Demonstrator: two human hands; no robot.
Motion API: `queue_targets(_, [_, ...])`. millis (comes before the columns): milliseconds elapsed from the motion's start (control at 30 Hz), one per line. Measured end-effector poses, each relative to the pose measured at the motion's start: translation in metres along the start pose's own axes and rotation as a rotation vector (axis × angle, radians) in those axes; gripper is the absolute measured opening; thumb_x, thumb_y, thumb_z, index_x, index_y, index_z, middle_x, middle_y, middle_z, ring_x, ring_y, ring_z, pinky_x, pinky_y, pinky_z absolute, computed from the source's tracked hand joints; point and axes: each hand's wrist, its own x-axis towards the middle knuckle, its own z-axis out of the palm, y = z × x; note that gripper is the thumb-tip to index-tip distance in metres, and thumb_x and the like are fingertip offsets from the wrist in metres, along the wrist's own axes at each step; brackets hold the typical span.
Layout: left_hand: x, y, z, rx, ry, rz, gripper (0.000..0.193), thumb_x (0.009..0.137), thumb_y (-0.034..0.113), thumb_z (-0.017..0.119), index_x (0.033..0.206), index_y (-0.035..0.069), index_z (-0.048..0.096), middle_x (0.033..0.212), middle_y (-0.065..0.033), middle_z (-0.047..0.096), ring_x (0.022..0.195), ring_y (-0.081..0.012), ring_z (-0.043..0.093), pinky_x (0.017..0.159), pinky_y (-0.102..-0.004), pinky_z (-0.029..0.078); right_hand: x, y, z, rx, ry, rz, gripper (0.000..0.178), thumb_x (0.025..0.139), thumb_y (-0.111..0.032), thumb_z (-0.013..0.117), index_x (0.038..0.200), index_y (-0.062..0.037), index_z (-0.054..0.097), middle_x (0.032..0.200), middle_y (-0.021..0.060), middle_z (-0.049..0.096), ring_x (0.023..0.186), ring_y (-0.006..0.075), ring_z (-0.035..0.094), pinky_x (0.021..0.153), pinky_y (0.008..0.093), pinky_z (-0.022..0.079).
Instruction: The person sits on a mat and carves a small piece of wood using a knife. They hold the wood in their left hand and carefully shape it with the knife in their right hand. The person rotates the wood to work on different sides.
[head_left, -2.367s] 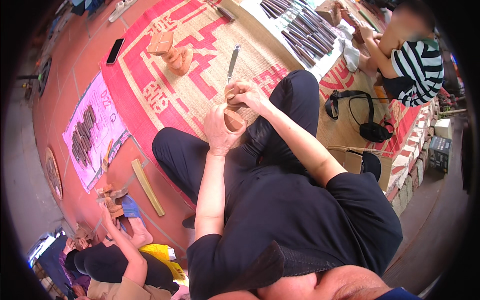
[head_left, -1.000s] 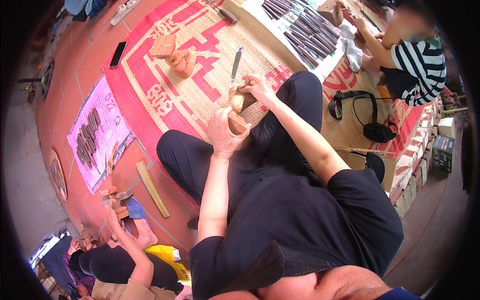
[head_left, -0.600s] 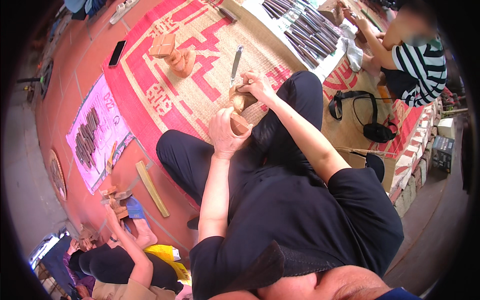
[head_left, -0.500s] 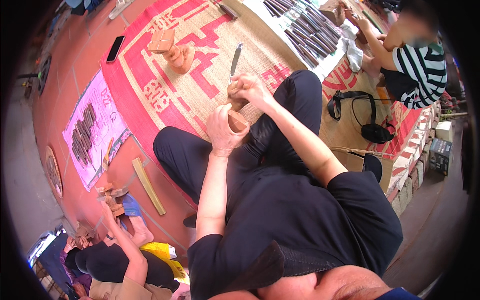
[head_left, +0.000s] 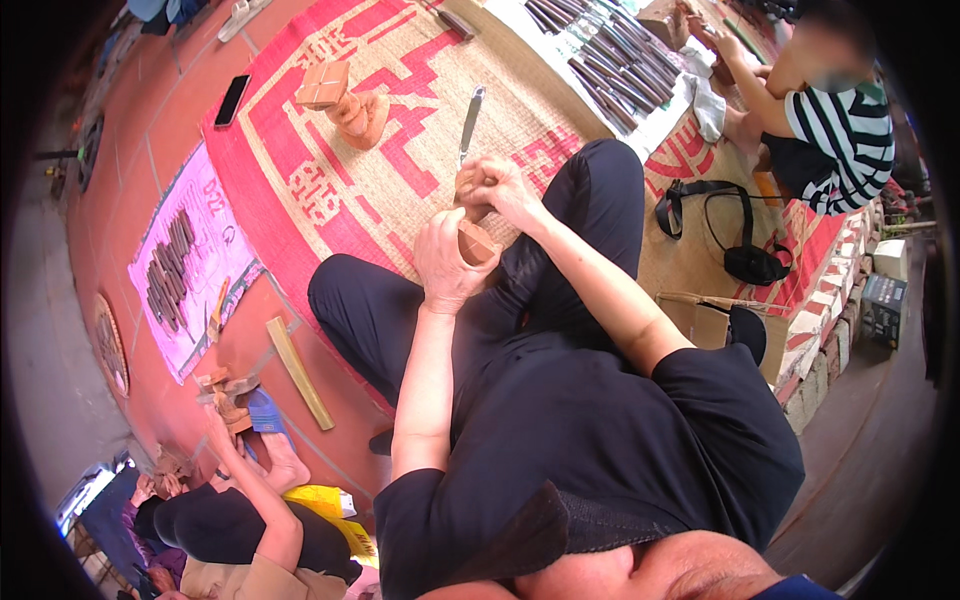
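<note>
My left hand (head_left: 446, 262) is wrapped round a wooden carving (head_left: 476, 243), its flat, block-like base facing up toward me. The carving's far part is mostly hidden between my hands, above my lap. Fingers bent and pressed together, my right hand (head_left: 500, 190) works at the far end of the carving. What it pinches there is too small and covered to make out. Just beyond my right fingers lies a long metal blade-like tool (head_left: 472, 120) on the woven mat (head_left: 420, 210). Farther left on the mat stands another wooden carving (head_left: 358, 112) with a block-shaped base on top.
Many dark-handled tools (head_left: 625, 70) lie on a white cloth at the far right. A phone (head_left: 232, 100) rests at the mat's left edge. More tools (head_left: 170, 265) sit on a pink cloth (head_left: 205, 200). A black pouch (head_left: 752, 265) lies right; co-workers sit on both sides.
My right hand has shifted slightly toward me at the carving's far end, its fingers still bent. My left hand keeps its hold on the carving in nearly the same place.
</note>
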Motion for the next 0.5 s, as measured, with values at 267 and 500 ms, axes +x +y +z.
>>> queue_targets(267, [0.000, 0.001, 0.002, 0.001, 0.005, 0.008, 0.078, 0.062, 0.037, 0.087, 0.124, 0.009, 0.047, 0.110, -0.0128, 0.057, 0.098, -0.0328, 0.057, 0.084, -0.0437, 0.047, 0.009, 0.006, -0.006, 0.060, 0.051, -0.130, 0.022, 0.062, -0.010, 0.080, 0.065, -0.0035, 0.059, 0.092, 0.0105, 0.067, 0.083, 0.0245, 0.063, 0.077, 0.0362, 0.049])
queue_targets(500, [0.003, 0.003, -0.001, -0.001, -0.013, 0.027, 0.078, 0.062, 0.038, 0.087, 0.123, 0.009, 0.047, 0.108, -0.0129, 0.057, 0.098, -0.0328, 0.057, 0.084, -0.0436, 0.047, 0.019, 0.058, -0.017, -0.126, 0.179, 0.167, 0.026, 0.063, -0.022, 0.082, 0.075, -0.0042, 0.067, 0.089, 0.0112, 0.068, 0.086, 0.0266, 0.065, 0.076, 0.0360, 0.048])
